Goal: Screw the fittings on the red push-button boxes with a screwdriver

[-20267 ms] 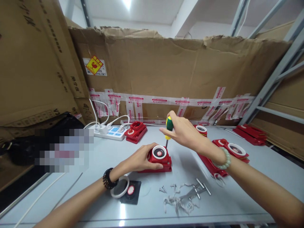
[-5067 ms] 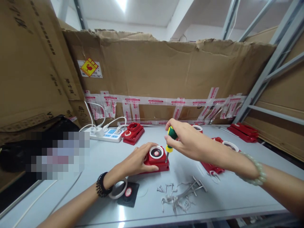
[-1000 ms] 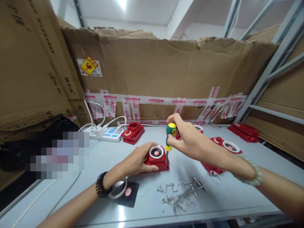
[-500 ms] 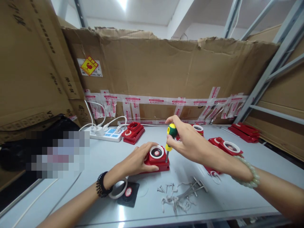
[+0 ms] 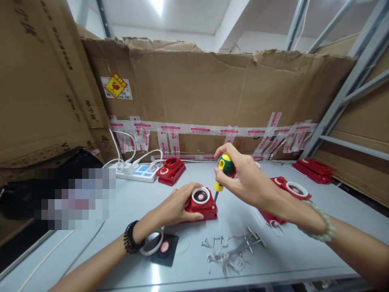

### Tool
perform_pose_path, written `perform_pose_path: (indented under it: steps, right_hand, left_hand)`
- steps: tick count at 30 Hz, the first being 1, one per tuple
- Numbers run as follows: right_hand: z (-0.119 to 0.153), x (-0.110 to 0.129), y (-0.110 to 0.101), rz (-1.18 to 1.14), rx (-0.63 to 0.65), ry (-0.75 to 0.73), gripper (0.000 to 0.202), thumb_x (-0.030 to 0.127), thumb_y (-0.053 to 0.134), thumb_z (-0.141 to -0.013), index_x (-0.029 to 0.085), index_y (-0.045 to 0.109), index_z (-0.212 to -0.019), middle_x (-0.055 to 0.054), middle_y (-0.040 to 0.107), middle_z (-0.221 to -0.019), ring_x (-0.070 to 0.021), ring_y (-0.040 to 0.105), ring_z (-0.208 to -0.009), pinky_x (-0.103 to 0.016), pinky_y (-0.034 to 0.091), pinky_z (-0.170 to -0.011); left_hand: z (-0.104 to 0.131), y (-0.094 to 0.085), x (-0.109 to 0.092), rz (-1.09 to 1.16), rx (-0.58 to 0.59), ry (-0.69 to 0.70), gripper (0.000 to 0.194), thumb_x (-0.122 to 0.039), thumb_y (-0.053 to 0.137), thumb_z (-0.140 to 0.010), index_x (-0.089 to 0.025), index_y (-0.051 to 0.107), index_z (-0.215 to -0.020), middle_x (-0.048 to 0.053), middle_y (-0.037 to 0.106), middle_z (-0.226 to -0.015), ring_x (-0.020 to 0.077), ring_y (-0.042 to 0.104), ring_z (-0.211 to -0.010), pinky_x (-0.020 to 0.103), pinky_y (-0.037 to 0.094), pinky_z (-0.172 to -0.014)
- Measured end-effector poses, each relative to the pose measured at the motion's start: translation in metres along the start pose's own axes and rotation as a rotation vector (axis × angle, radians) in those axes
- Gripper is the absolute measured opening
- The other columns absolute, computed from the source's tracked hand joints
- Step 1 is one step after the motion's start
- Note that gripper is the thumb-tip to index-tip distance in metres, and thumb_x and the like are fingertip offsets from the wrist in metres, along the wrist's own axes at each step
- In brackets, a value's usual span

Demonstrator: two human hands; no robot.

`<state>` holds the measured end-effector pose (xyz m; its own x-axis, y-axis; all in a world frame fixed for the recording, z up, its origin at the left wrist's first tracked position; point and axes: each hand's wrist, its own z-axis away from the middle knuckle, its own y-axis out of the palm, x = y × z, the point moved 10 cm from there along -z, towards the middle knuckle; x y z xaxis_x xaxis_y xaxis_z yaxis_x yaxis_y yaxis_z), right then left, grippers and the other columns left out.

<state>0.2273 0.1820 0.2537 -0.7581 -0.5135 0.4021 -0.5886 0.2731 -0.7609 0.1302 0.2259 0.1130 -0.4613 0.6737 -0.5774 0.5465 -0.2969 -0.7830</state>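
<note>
My left hand (image 5: 179, 205) wraps round a red plastic housing (image 5: 207, 211) on the table, thumb along its front and fingers behind. A white ring with a black disc (image 5: 201, 196) sits on top of the housing. In my right hand (image 5: 243, 172) is a screwdriver (image 5: 225, 164) with a yellow and green handle, its shaft slanting down to the housing's right corner. A small screw head (image 5: 213, 207) shows at that corner; whether the tip touches it I cannot tell. Several loose screws (image 5: 209, 242) lie in front of the housing.
Nearer the table edge are a tangle of clear strips and metal parts (image 5: 231, 257), a black square sheet (image 5: 166, 253) and a white ring (image 5: 152, 244). Other red housings (image 5: 172, 170) stand behind and to the right. A power strip (image 5: 136, 173) with cables lies back left, before a cardboard wall (image 5: 194, 89).
The screwdriver has tilted, its handle moving right and its tip lifting slightly from the corner, where the screw head now shows. My left hand keeps its hold on the housing.
</note>
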Motion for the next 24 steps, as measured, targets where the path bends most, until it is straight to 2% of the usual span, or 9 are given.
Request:
perform_pose_path:
  steps: [5,9,10,12,15,19,24]
  right_hand:
    - [0.005,0.0,-0.003,0.048,-0.018,-0.031,0.019,0.018,0.047,-0.075,0.02,0.044,-0.093,0.005,0.05,-0.063,-0.0099,0.042,-0.052,-0.025,0.034,-0.055]
    - [0.01,-0.002,-0.003,0.136,-0.094,-0.087,0.012,0.013,0.048,-0.069,0.018,0.047,-0.08,0.001,0.053,-0.069,-0.0109,0.043,-0.059,-0.025,0.034,-0.06]
    - [0.011,-0.005,0.002,0.137,-0.073,-0.086,0.011,0.011,0.047,-0.068,0.018,0.048,-0.076,0.001,0.054,-0.069,-0.011,0.044,-0.06,-0.025,0.034,-0.059]
    - [0.014,-0.016,0.021,0.135,0.054,-0.041,0.012,0.009,0.044,-0.07,0.018,0.052,-0.071,0.0,0.056,-0.064,-0.0114,0.046,-0.057,-0.024,0.033,-0.057]
    - [0.025,-0.04,0.056,0.218,0.267,0.058,0.013,0.019,0.05,-0.074,0.017,0.062,-0.075,-0.003,0.06,-0.061,-0.0161,0.053,-0.059,-0.026,0.034,-0.055]
    - [0.039,-0.055,0.082,0.284,0.361,0.059,0.017,0.031,0.06,-0.075,0.016,0.066,-0.081,-0.009,0.066,-0.073,-0.0227,0.06,-0.073,-0.028,0.038,-0.06]
    - [0.043,-0.057,0.092,0.238,0.392,0.032,0.015,0.029,0.058,-0.079,0.018,0.067,-0.082,-0.008,0.068,-0.077,-0.021,0.061,-0.074,-0.028,0.038,-0.063]
  left_hand:
    - [0.0,0.0,0.001,0.011,-0.01,0.007,0.063,-0.042,0.071,-0.07,-0.026,0.043,-0.124,0.009,0.051,-0.126,0.0298,0.051,-0.11,0.043,0.043,-0.09]
    - [0.0,0.001,0.001,0.017,-0.006,0.011,0.062,-0.042,0.071,-0.07,-0.026,0.043,-0.124,0.009,0.052,-0.125,0.029,0.052,-0.109,0.042,0.043,-0.09]
    - [0.0,0.001,0.001,0.017,-0.003,0.011,0.062,-0.042,0.071,-0.07,-0.026,0.043,-0.123,0.008,0.052,-0.124,0.0288,0.052,-0.108,0.042,0.043,-0.09]
    - [0.0,0.001,0.001,0.016,-0.001,0.01,0.062,-0.042,0.071,-0.07,-0.026,0.043,-0.122,0.008,0.053,-0.122,0.0283,0.053,-0.107,0.041,0.043,-0.089]
    - [0.0,0.0,0.0,0.006,-0.008,0.011,0.061,-0.041,0.072,-0.07,-0.026,0.044,-0.121,0.008,0.053,-0.121,0.0278,0.053,-0.106,0.041,0.043,-0.089]
    - [-0.001,0.0,0.001,-0.005,-0.017,0.017,0.061,-0.042,0.072,-0.069,-0.025,0.044,-0.121,0.008,0.053,-0.122,0.0282,0.052,-0.108,0.04,0.043,-0.089]
    - [-0.001,0.001,0.002,-0.008,-0.025,0.025,0.061,-0.043,0.072,-0.068,-0.024,0.045,-0.12,0.008,0.054,-0.12,0.0284,0.052,-0.107,0.04,0.042,-0.09]
